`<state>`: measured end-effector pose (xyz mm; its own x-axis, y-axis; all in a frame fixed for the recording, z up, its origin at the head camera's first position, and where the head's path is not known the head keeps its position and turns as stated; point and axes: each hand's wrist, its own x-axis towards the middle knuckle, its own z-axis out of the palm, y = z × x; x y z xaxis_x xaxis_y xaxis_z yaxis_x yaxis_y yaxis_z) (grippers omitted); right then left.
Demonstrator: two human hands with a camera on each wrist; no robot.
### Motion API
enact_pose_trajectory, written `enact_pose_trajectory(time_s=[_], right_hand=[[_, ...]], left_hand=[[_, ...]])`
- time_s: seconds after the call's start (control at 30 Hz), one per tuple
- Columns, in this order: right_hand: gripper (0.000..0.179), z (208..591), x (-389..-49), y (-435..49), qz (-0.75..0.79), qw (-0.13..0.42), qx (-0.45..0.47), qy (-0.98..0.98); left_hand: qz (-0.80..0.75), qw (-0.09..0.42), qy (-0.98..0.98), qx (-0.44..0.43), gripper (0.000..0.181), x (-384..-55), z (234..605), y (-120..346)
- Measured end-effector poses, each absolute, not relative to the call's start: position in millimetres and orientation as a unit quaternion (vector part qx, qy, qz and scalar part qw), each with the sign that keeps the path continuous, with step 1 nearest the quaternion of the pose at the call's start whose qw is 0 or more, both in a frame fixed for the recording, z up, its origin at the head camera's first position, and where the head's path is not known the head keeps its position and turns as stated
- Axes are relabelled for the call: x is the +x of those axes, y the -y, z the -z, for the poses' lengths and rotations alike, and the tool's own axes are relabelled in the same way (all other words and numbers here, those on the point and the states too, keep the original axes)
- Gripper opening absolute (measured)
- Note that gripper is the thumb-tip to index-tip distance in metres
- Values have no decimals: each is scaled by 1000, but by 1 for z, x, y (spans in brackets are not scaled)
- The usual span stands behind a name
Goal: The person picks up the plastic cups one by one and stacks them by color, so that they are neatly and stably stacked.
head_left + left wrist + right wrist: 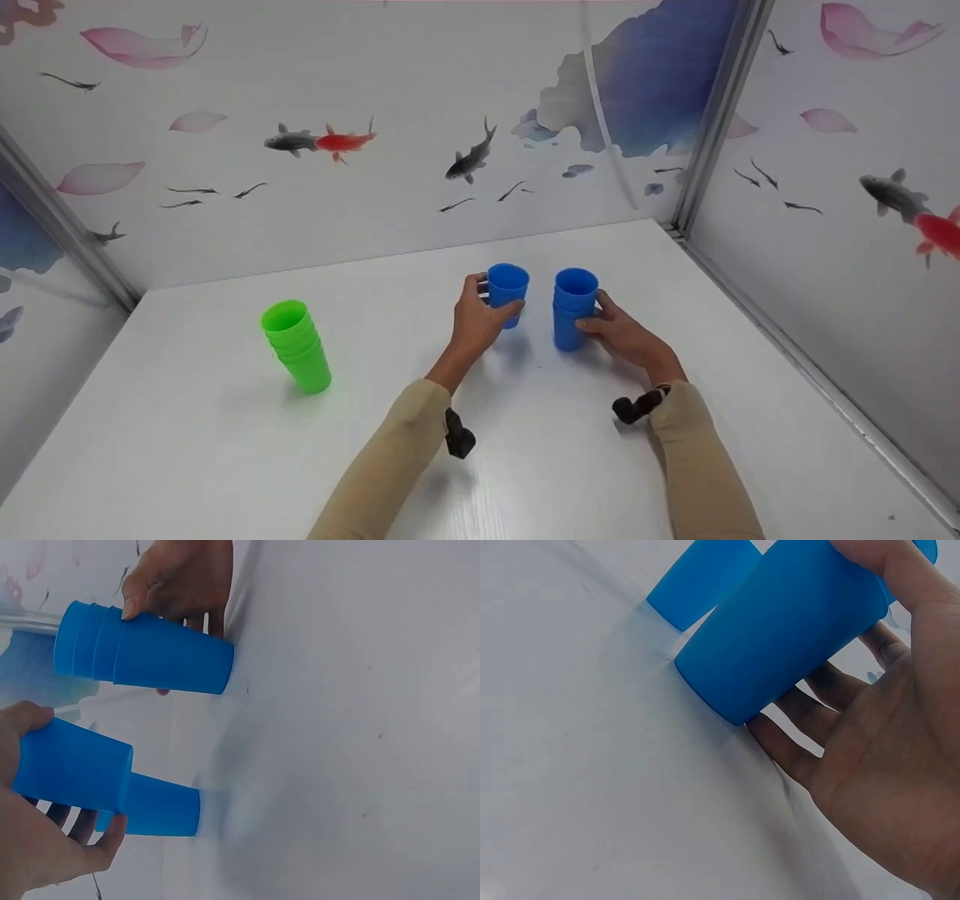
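My left hand (478, 319) holds a blue cup (71, 765) between thumb and fingers, its mouth upward in the head view. Just beyond it, a second blue cup (165, 806) stands on the table, partly hidden by the held one. To the right, my right hand (622, 334) grips a stack of nested blue cups (570, 322) from the side, thumb on the near face and fingers behind. The stack is upright, its base close to the tabletop (615, 787). A small gap separates the two hands' cups.
A stack of nested green cups (307, 360) stands on the left part of the white table (187, 435). Printed wall panels (405, 90) enclose the back and sides, with a metal corner post (720, 112) at the back right.
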<state>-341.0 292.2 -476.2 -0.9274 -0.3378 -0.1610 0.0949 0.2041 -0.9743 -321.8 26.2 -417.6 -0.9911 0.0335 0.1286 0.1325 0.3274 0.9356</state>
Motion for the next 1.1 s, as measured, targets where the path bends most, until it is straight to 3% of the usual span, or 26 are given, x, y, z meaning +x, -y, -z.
enact_pose_trajectory(time_s=[0.33, 1.1], right_hand=[[115, 477, -342, -293, 610, 178, -71, -769], [111, 478, -342, -292, 620, 182, -88, -758]], left_hand=[[557, 34, 828, -64, 74, -323, 400, -31], [556, 68, 820, -118, 69, -325, 364, -57]])
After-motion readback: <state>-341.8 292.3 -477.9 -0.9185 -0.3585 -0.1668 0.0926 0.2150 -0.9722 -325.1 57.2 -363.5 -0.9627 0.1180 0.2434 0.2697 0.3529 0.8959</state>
